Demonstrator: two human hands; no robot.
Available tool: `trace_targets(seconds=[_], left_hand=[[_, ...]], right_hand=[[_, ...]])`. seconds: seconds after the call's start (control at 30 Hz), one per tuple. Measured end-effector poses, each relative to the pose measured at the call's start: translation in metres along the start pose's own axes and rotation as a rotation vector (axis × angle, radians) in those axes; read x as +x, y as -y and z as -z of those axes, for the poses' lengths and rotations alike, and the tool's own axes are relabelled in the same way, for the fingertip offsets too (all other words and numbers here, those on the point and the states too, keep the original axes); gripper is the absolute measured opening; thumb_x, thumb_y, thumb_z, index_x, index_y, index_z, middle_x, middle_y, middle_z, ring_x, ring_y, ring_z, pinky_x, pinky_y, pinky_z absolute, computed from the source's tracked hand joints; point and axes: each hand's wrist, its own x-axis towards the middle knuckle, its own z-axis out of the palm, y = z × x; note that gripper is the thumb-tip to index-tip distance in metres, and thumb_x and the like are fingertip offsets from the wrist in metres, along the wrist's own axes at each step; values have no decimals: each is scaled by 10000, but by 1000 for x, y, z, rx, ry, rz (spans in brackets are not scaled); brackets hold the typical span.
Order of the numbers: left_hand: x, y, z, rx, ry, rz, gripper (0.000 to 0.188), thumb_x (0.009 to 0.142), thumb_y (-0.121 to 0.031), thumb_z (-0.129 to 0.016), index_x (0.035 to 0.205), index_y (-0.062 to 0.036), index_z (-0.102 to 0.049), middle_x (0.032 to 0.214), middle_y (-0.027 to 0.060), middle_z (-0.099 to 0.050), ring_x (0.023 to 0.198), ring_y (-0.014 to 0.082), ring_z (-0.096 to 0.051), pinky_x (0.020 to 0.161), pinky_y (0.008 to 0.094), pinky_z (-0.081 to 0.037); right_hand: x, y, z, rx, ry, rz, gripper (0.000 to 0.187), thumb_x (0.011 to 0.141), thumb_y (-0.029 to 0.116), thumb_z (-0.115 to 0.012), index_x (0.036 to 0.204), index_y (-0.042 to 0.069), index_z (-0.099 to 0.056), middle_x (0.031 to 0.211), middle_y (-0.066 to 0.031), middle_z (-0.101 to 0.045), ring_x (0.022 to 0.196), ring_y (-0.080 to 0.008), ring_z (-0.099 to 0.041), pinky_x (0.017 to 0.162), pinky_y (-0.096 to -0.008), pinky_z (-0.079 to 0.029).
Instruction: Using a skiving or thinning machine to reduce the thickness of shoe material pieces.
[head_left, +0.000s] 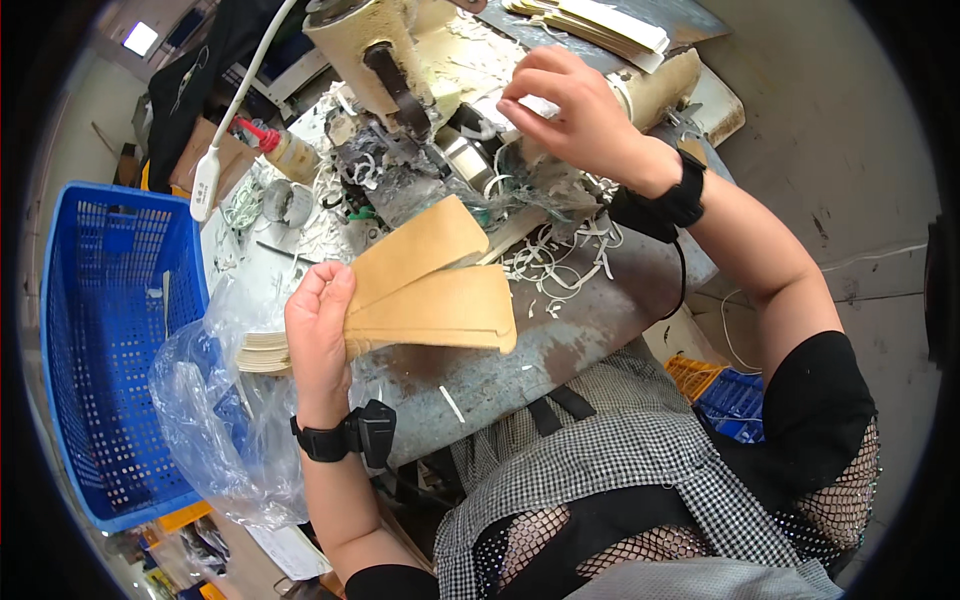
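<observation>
My left hand (322, 305) grips a fanned stack of flat tan strips (430, 305) with rounded corners, thumb on top. One strip (425, 245) is splayed away from the others toward the machine. The stack's pale layered edges (263, 352) stick out on the other side of the hand. My right hand (575, 105) is raised over the right part of a dusty bench machine (465, 160), its fingers loosely bent and nothing visible in them. White shavings and scraps (565, 262) lie around the machine, below the right hand.
A blue plastic crate (120, 400) stands at the left, with a clear plastic bag (225, 400) beside it against the table (590, 325). A bottle with a red nozzle (290, 155) and a hanging white cable switch (205, 185) are at the back left. More strips (600, 28) lie at the far side.
</observation>
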Motion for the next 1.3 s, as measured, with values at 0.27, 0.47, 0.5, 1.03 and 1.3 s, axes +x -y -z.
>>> trace_targets(seconds=[0.27,0.47,0.5,1.03,1.3], left_hand=[[12,-5,1,-13,-9,5,148,965,-174,-594,965,-26,-595,874,0,-637,752,41,-561,694,194,-451],[19,-3,-6,40,-11,9,153,950,-179,-616,987,-31,-628,857,-5,-647,744,41,-573,697,194,-461],[22,1,-9,34,-2,0,151,946,-182,-622,979,-35,-637,843,-8,-648,728,39,-575,673,193,-462],[0,-8,2,-54,408,139,301,845,-121,-724,1104,12,-648,983,47,-678,854,88,-622,796,224,-488],[-2,-7,-3,-50,334,115,134,852,-88,-708,926,-58,-600,829,-44,-598,751,29,-542,699,188,-443]], right_hand=[[-9,12,7,219,31,47,60,799,86,-675,801,53,-624,825,-77,-579,807,-265,-566,716,-366,-459],[-11,21,8,195,299,191,672,656,212,-666,1279,43,-483,1185,-188,-509,1110,-365,-493,983,-446,-400],[-11,22,5,150,311,180,683,658,213,-671,1290,44,-477,1194,-187,-506,1119,-364,-487,989,-445,-393],[16,35,53,1352,111,-689,473,961,167,-466,1357,-83,-405,1213,-187,-600,1132,-250,-588,1004,-367,-448],[8,19,46,1914,237,-821,535,934,148,-462,1387,-98,-321,1268,-283,-536,1131,-334,-591,1026,-411,-459]])
